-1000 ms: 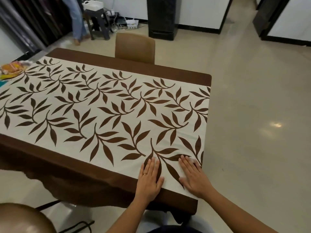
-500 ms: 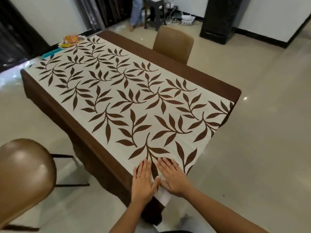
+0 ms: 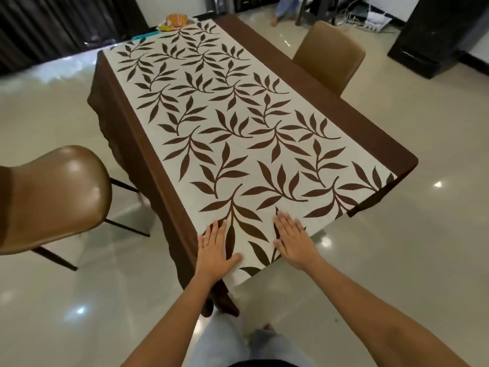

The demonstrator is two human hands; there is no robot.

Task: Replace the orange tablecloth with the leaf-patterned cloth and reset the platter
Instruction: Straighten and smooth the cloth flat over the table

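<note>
Two risks, L to R. First, the glossy brown moulded chair stands just beside the left drop of the cream cloth with brown leaf print and dark brown border. A hem snagging there would tug the whole sheet askew. At the far-left end sits a small orange-yellow bundle. Can't tell if it's the platter or the old orange cloth, nor whether it rests on the hem. Second, both palms press flat near the front corner w/ no grip. A hard sweep could slide the fabric toward the person rather than smooth it. The left side also hangs deeper than the right, so it prob. sits off-centre already.

The left hand has fingers straight and close together, thumb out to the right, lying on the cream field just inside the brown border. The right hand has fingers straight and slightly fanned, flat on a leaf near the front edge. The cloth lies under both sets of fingertips, not pinched, and a printed stem runs between the hands.
</note>
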